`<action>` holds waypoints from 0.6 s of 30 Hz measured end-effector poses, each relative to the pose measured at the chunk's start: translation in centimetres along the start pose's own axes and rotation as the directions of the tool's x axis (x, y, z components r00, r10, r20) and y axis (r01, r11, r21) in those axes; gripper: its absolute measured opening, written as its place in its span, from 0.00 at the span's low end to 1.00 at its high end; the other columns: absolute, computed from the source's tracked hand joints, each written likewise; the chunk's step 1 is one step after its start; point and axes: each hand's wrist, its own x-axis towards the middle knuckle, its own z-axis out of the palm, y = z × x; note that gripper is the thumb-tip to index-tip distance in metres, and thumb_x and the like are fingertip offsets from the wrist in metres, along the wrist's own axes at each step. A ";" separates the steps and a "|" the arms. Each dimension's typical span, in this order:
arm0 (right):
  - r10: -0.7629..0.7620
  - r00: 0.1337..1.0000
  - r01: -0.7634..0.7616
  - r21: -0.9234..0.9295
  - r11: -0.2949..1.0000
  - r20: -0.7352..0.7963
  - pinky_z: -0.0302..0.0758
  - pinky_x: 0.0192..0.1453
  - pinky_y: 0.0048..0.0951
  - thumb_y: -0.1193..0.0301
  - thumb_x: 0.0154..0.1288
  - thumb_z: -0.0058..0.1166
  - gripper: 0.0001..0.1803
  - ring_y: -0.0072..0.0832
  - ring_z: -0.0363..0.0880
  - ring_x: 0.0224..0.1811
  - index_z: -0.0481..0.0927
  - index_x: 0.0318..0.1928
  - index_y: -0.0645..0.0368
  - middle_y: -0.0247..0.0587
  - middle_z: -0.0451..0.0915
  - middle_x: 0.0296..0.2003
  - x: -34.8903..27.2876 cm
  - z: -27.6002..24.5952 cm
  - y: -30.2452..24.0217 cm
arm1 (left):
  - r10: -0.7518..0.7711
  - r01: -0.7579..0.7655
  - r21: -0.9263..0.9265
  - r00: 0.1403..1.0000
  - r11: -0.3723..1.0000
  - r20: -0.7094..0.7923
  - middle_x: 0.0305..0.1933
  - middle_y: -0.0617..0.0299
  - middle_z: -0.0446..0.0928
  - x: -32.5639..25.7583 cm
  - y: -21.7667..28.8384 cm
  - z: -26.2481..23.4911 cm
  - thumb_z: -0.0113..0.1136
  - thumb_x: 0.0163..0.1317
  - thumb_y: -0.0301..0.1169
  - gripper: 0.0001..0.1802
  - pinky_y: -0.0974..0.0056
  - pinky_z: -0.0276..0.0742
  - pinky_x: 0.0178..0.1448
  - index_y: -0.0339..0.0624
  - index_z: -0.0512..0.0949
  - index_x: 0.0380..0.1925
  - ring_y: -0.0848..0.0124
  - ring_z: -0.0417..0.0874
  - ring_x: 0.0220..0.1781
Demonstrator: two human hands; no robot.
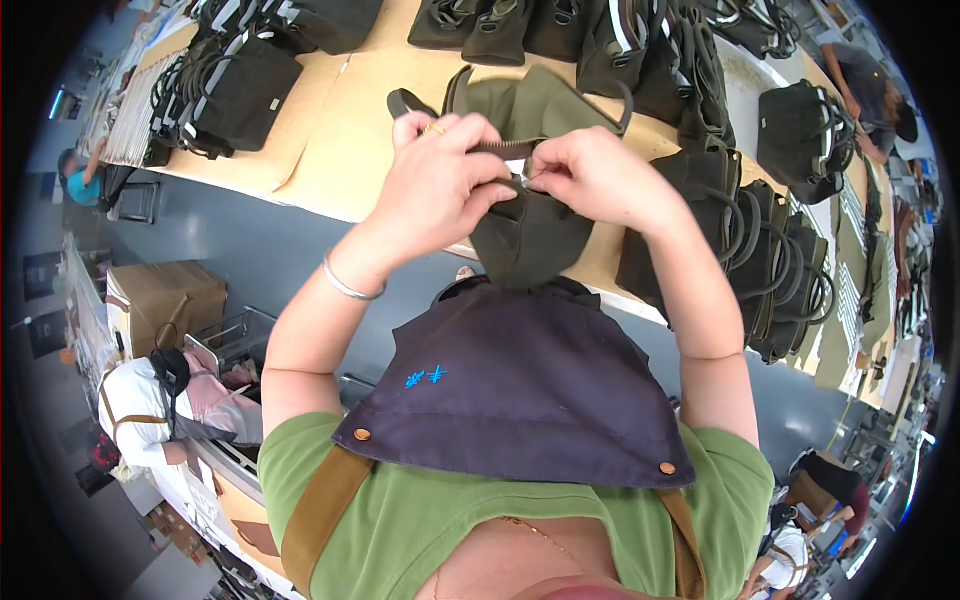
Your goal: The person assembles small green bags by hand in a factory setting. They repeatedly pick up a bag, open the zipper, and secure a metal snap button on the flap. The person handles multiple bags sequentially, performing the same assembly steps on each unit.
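Note:
A dark olive handbag [530,235] is held at the table's near edge, its lower part hanging toward my apron. Its mouth gapes, showing a lighter green inside, and a toothed zipper [500,147] runs between my hands. My left hand [440,178] grips the bag's edge with bent fingers, thumb near the zipper. Opposite it, my right hand [590,172] pinches the zipper area between thumb and fingers; a small light metal piece shows at the fingertips, perhaps the slider. A dark strap [408,102] loops up beyond my left hand.
Several similar dark bags stand at the table's far left [245,100], along its far side [495,30] and to the right [690,200]. Tan sheet covers the table [345,120]. A brown carton [170,305] sits at left, near a person in white [140,405]. Another person [870,90] works far right.

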 end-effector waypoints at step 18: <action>-0.001 0.998 -0.009 0.183 0.983 0.059 0.75 0.38 0.34 0.76 0.59 0.58 0.06 0.36 0.80 0.30 0.84 0.37 0.62 0.46 0.82 0.27 -1.5 -1.3 -0.5 | -0.041 0.039 0.015 0.978 0.999 0.205 0.42 0.65 0.71 1.8 0.3 -1.6 0.70 0.52 0.37 0.12 0.54 0.54 0.55 0.44 0.84 0.34 0.66 0.71 0.47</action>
